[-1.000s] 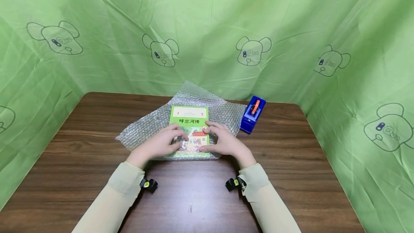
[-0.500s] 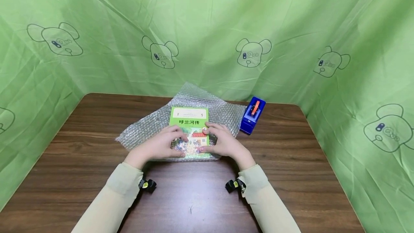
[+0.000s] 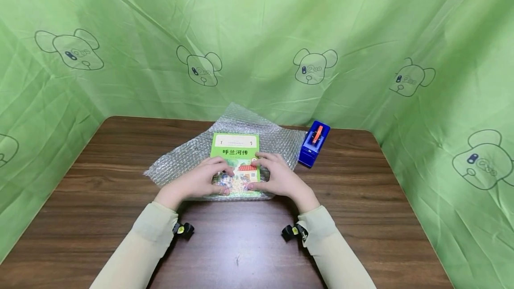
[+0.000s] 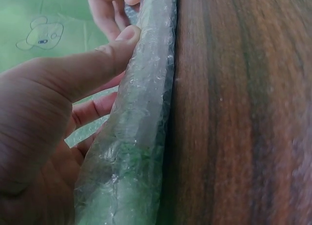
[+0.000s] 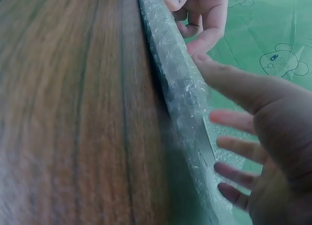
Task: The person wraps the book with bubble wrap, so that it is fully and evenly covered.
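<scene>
A green book (image 3: 235, 151) with an illustrated cover lies on a sheet of bubble wrap (image 3: 176, 164). The near edge of the sheet is folded up over the lower part of the cover. My left hand (image 3: 196, 177) rests on the wrapped book from the left, its thumb (image 4: 114, 47) touching the folded wrap. From the right, my right hand (image 3: 282, 178) lies over the book's side, with the thumb (image 5: 226, 78) on the same fold and the other fingers spread. Parts of the cover are hidden beneath the hands.
A blue tape dispenser (image 3: 310, 150) with an orange-red core stands beside the wrap's right corner. All of this is on a dark wooden table (image 3: 353, 182), with a green printed cloth (image 3: 257, 21) hanging behind and at both sides.
My left thumb has shifted slightly nearer to the front edge of the book. The right hand, book, bubble wrap and dispenser stay nearly where they were.
</scene>
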The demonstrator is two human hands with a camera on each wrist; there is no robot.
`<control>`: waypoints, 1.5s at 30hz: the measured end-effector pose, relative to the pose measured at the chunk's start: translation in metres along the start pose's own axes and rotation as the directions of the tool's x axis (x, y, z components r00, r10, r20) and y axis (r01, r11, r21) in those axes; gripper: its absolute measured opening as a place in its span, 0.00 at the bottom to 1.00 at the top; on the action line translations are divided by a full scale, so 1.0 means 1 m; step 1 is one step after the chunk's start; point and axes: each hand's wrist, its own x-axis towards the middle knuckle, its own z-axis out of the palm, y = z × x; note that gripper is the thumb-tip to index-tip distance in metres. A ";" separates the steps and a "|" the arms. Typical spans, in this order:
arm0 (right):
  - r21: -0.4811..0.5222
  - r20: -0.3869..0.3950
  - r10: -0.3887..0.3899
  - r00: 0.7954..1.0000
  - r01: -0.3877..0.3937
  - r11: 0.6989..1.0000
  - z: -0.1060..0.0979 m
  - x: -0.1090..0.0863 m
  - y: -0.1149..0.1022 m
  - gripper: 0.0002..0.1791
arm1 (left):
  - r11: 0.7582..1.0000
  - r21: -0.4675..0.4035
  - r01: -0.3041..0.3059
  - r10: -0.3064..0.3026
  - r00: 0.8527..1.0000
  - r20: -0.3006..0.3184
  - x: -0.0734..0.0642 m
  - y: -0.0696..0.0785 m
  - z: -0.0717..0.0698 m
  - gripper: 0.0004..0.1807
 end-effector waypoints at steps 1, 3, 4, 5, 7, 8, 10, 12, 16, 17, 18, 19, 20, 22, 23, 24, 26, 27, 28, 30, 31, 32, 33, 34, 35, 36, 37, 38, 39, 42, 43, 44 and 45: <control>0.003 -0.005 -0.017 1.000 0.017 1.000 -0.001 0.000 -0.001 0.42 | 1.000 -0.001 0.001 -0.001 1.000 -0.001 0.000 0.001 0.000 0.24; 0.015 -0.006 -0.058 0.998 0.058 0.998 -0.001 0.000 -0.001 0.41 | 1.000 0.004 0.002 -0.002 1.000 -0.002 -0.001 0.001 -0.001 0.24; 0.021 -0.002 -0.083 0.997 0.083 0.996 -0.001 0.001 -0.001 0.40 | 1.000 0.006 0.003 -0.003 1.000 -0.002 -0.001 0.002 -0.001 0.24; 0.029 0.006 -0.105 0.994 0.104 0.994 -0.001 0.001 -0.001 0.39 | 1.000 0.008 0.005 -0.005 1.000 -0.002 -0.001 0.001 -0.001 0.24; 0.046 0.025 -0.142 0.990 0.141 0.989 -0.001 0.000 0.001 0.36 | 1.000 0.004 0.006 -0.006 1.000 -0.002 -0.001 0.002 -0.001 0.24; 0.052 0.036 -0.156 0.987 0.154 0.987 0.000 0.000 0.002 0.34 | 1.000 0.003 0.007 -0.007 1.000 -0.001 -0.001 0.002 -0.002 0.24; 0.062 0.054 -0.175 0.983 0.171 0.983 0.000 -0.001 0.003 0.29 | 1.000 -0.002 0.006 -0.006 1.000 0.000 -0.001 0.001 -0.002 0.24; 0.074 0.069 -0.187 0.980 0.182 0.981 0.000 -0.004 0.005 0.25 | 1.000 0.003 0.005 -0.005 1.000 0.003 -0.001 0.000 -0.001 0.24; 0.073 0.094 -0.225 0.970 0.219 0.973 0.001 -0.012 0.009 0.25 | 1.000 0.014 0.006 -0.006 1.000 0.011 0.000 -0.003 0.001 0.26; 0.070 0.098 -0.235 0.967 0.229 0.971 0.001 -0.014 0.010 0.24 | 1.000 0.016 0.007 -0.007 1.000 0.013 0.000 -0.003 0.001 0.26; 0.063 0.102 -0.247 0.964 0.242 0.968 0.001 -0.015 0.011 0.24 | 1.000 0.016 0.006 -0.006 1.000 0.013 0.001 -0.003 0.002 0.27; 0.060 0.103 -0.255 0.961 0.250 0.966 0.002 -0.016 0.011 0.24 | 1.000 0.016 0.005 -0.005 1.000 0.013 0.001 -0.003 0.002 0.27; 0.055 0.104 -0.259 0.960 0.255 0.965 0.002 -0.017 0.012 0.24 | 1.000 0.017 0.005 -0.005 1.000 0.013 0.001 -0.003 0.003 0.27; 0.047 0.104 -0.260 0.960 0.256 0.966 0.004 -0.018 0.013 0.23 | 1.000 0.016 0.005 -0.005 1.000 0.013 0.001 -0.003 0.003 0.27; 0.052 0.105 -0.255 0.961 0.251 0.967 0.004 -0.018 0.013 0.23 | 1.000 0.018 0.005 -0.005 1.000 0.014 0.001 -0.003 0.003 0.27; 0.055 0.106 -0.249 0.963 0.245 0.968 0.004 -0.018 0.013 0.23 | 1.000 0.019 0.005 -0.006 1.000 0.015 0.001 -0.003 0.004 0.26; 0.063 0.108 -0.233 0.966 0.227 0.972 0.005 -0.017 0.013 0.22 | 1.000 0.025 0.007 -0.008 1.000 0.017 0.001 -0.003 0.003 0.26; 0.066 0.107 -0.228 0.968 0.222 0.973 0.006 -0.016 0.012 0.22 | 1.000 0.030 0.006 -0.006 1.000 0.016 0.000 -0.004 0.003 0.26; 0.070 0.105 -0.225 0.969 0.219 0.973 0.006 -0.016 0.012 0.22 | 0.999 0.036 0.004 -0.004 1.000 0.016 0.000 -0.004 0.003 0.26; 0.069 0.097 -0.225 0.969 0.219 0.973 0.006 -0.015 0.011 0.22 | 0.999 0.047 0.002 -0.003 1.000 0.016 -0.001 -0.003 0.002 0.26; 0.067 0.091 -0.229 0.969 0.223 0.972 0.007 -0.014 0.010 0.22 | 0.999 0.053 -0.002 0.001 1.000 0.016 -0.001 -0.003 0.002 0.26; 0.063 0.085 -0.233 0.969 0.228 0.972 0.007 -0.014 0.010 0.21 | 0.998 0.061 -0.004 0.003 1.000 0.017 -0.001 -0.002 0.001 0.26; 0.061 0.082 -0.237 0.968 0.233 0.971 0.008 -0.014 0.010 0.21 | 0.998 0.065 -0.008 0.007 1.000 0.020 -0.001 -0.001 0.001 0.26; 0.059 0.081 -0.238 0.968 0.233 0.971 0.008 -0.014 0.010 0.21 | 0.998 0.067 -0.009 0.008 1.000 0.026 -0.001 0.000 0.000 0.26; 0.057 0.082 -0.236 0.968 0.232 0.971 0.008 -0.014 0.010 0.21 | 0.997 0.070 -0.012 0.009 0.999 0.032 -0.001 0.001 -0.001 0.25; 0.058 0.085 -0.232 0.969 0.228 0.972 0.009 -0.014 0.010 0.21 | 0.997 0.075 -0.016 0.013 0.999 0.038 -0.001 0.003 -0.001 0.25; 0.061 0.090 -0.225 0.970 0.220 0.974 0.009 -0.014 0.010 0.21 | 0.996 0.086 -0.023 0.019 0.999 0.045 -0.001 0.004 -0.002 0.25; 0.065 0.095 -0.217 0.971 0.212 0.975 0.009 -0.015 0.009 0.21 | 0.994 0.100 -0.033 0.028 0.998 0.053 0.000 0.005 -0.004 0.25; 0.072 0.100 -0.209 0.973 0.203 0.977 0.009 -0.015 0.009 0.21 | 0.992 0.115 -0.046 0.039 0.997 0.060 0.001 0.005 -0.005 0.25; 0.085 0.100 -0.192 0.976 0.184 0.979 0.008 -0.015 0.007 0.20 | 0.981 0.173 -0.086 0.072 0.994 0.087 0.007 0.006 -0.010 0.25; 0.089 0.097 -0.190 0.977 0.181 0.979 0.008 -0.015 0.007 0.20 | 0.976 0.191 -0.101 0.084 0.992 0.098 0.010 0.006 -0.013 0.25; 0.092 0.093 -0.190 0.977 0.181 0.979 0.007 -0.015 0.006 0.20 | 0.973 0.200 -0.112 0.092 0.990 0.108 0.012 0.005 -0.015 0.25; 0.094 0.089 -0.190 0.978 0.182 0.979 0.006 -0.015 0.006 0.20 | 0.970 0.208 -0.122 0.100 0.989 0.112 0.015 0.004 -0.018 0.25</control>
